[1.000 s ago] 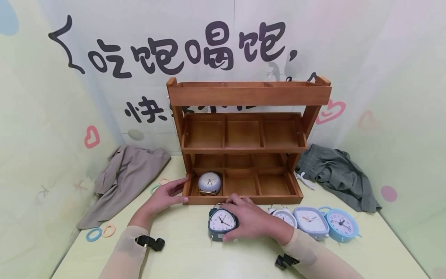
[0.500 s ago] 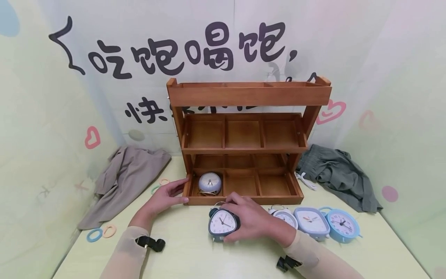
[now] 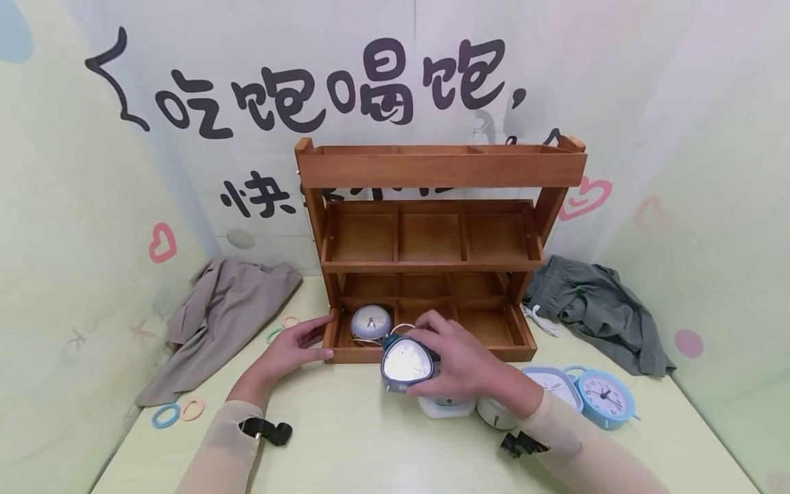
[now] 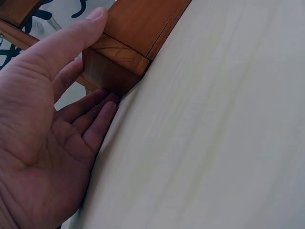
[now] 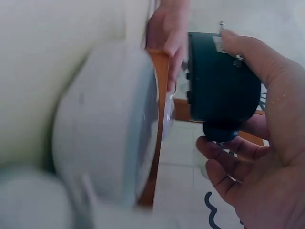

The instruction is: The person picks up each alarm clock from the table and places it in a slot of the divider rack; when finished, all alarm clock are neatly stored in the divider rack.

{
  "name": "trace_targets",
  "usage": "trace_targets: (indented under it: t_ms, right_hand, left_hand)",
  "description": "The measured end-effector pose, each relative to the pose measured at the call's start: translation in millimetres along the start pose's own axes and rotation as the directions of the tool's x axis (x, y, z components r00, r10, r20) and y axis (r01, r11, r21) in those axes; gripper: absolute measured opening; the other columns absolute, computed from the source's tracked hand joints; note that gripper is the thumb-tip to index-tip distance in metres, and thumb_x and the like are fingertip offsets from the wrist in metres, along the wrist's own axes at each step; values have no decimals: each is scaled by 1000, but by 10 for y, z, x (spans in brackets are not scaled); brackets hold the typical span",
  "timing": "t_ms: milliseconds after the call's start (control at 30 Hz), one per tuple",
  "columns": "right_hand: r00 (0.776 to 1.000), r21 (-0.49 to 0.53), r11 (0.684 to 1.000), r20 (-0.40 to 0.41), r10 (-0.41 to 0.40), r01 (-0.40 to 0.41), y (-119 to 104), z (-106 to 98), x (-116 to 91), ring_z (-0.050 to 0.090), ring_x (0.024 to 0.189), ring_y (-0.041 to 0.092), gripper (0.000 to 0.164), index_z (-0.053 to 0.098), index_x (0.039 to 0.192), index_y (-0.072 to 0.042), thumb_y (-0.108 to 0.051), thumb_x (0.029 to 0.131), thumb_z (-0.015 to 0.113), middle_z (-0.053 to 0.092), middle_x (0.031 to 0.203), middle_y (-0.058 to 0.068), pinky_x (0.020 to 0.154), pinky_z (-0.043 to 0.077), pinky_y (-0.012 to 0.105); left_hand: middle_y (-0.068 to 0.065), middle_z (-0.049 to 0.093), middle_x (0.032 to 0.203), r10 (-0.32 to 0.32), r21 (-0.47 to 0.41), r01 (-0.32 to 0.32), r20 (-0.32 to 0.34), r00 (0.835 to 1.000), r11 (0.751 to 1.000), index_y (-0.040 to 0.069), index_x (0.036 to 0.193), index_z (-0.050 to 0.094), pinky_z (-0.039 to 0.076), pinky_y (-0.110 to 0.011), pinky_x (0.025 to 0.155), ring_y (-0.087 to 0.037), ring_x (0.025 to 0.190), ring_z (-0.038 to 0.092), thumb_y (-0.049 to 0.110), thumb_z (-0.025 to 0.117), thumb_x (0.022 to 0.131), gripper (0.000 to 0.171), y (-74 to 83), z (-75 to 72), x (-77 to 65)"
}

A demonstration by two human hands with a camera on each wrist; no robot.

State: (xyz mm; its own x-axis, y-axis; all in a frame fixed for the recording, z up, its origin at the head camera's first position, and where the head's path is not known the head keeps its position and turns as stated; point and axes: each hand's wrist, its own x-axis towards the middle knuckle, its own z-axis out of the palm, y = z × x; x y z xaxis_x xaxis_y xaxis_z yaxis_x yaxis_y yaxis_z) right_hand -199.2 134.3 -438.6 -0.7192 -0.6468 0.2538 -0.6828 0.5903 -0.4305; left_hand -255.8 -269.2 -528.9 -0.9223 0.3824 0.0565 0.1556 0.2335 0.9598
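My right hand (image 3: 465, 363) grips a dark teal alarm clock (image 3: 407, 361), raised in front of the lower tier of a brown wooden shelf rack (image 3: 441, 169). The clock's face catches a glare. In the right wrist view, the thumb lies on the base of the dark clock (image 5: 221, 78) and the other fingers reach round its far side. A lavender alarm clock (image 3: 372, 322) lies face up in the lower left compartment. My left hand (image 3: 290, 353) holds the rack's lower left corner, thumb on the front and fingers along the side of the wood (image 4: 114, 71).
Beneath and beside my right hand are a pale clock (image 3: 447, 407), a white clock (image 3: 496, 414), a lavender square clock (image 3: 558, 384) and a light blue clock (image 3: 607, 398). Cloths lie left (image 3: 228, 315) and right (image 3: 595, 309). Coloured rings, one blue (image 3: 166, 416), lie at the left.
My right hand has lifted the dark clock off the table, up and slightly right towards the rack, tipping its face upward. A pale clock now shows beneath it. The left hand has stayed put.
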Motion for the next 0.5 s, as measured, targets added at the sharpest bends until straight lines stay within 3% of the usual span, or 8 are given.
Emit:
trace_targets:
  t_ms: [267,500]
  right_hand:
    - [1000,-110,994,14,21,-19,222,-266,196,57,121,20,86,68,151,-20,-58,80,99,53,143,0,98,63,39]
    - [997,-155,986,35,71,-65,451,-355,354,60,119,21,88,67,153,-19,-63,82,95,52,145,2,100,64,41]
  left_hand:
    - [-12,43,175,-9,-5,9,5,1000,1000,10,168,50,38,-47,128,-41,158,43,16,90,97,82,-28,-19,-3]
    - [-11,44,175,-9,-10,9,3,1000,1000,10,168,51,39,-46,128,-41,158,44,15,91,96,82,-38,-9,16]
